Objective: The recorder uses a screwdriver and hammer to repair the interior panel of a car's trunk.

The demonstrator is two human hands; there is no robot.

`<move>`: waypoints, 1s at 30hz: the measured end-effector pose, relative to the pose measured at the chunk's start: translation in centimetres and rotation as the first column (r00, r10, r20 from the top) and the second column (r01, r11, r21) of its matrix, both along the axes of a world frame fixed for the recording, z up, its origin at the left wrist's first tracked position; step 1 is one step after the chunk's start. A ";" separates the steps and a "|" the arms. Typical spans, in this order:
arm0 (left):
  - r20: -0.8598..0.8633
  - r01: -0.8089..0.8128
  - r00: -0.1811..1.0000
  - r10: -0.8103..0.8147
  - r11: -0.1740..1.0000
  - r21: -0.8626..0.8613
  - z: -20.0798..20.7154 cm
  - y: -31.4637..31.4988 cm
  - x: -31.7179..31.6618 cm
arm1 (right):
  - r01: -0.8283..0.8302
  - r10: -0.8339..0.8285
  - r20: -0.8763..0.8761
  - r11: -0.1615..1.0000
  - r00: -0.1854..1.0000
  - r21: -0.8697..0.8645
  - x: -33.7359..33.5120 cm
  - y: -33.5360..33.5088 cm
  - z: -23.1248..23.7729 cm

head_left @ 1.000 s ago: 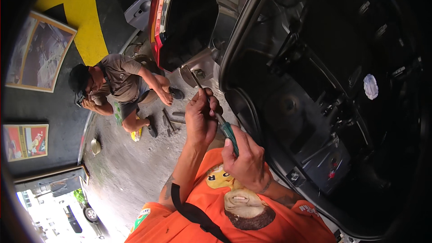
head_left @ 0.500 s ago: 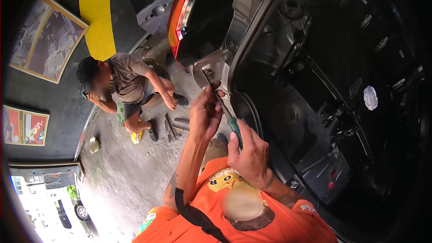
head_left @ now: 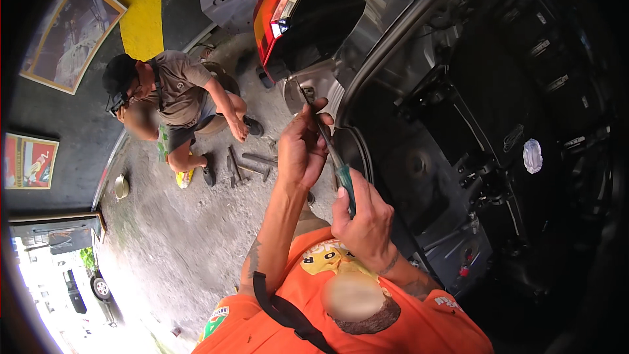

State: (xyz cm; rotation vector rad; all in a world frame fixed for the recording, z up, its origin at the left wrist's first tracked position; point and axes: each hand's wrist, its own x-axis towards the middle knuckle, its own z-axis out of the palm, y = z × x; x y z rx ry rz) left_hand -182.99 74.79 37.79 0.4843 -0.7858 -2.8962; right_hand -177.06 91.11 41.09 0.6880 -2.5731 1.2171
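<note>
A long screwdriver [head_left: 345,185] with a green handle slants up and to the left in front of me. My right hand [head_left: 364,219] is closed round the handle. Higher up, the fingers of my left hand [head_left: 304,151] pinch the metal shaft. The thin end of the shaft sticks out past my left fingers, over the dark car's lower rear corner as seen from above. Whether the tip touches anything, I cannot tell.
The dark car's open rear compartment [head_left: 419,164] fills the right, with a white oval piece [head_left: 533,156] inside. A red tail light [head_left: 268,19] is at the top. Left of me a person [head_left: 187,88] sits low near hammers [head_left: 234,169] on the concrete floor [head_left: 177,236].
The view has shifted a little, so the seated person and floor tools sit differently in it. Both my hands keep their grip on the screwdriver.
</note>
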 end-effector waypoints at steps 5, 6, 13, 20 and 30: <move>-0.033 -0.005 0.999 0.005 1.000 0.029 0.7 0.1 -0.2 | 0.000 -0.028 0.176 0.988 0.984 0.154 0.3 -0.2 1.2; -0.027 -0.004 1.000 0.005 0.999 0.032 0.7 0.1 -0.1 | 0.005 -0.032 0.167 0.987 0.985 0.162 0.4 -0.2 1.2; 0.106 0.037 0.994 -0.028 0.995 -0.088 2.0 0.5 0.0 | -0.063 0.091 0.132 0.977 0.987 -0.204 -1.1 -0.2 0.9; 0.144 0.000 0.989 0.018 0.992 -0.123 1.9 0.5 -0.5 | 0.005 -0.006 0.073 1.000 0.997 0.014 -0.6 -0.4 1.8; 0.213 -0.008 0.975 0.060 0.972 -0.236 2.9 0.7 -0.7 | -0.014 0.082 0.285 0.972 0.955 -0.233 -1.5 -0.4 1.9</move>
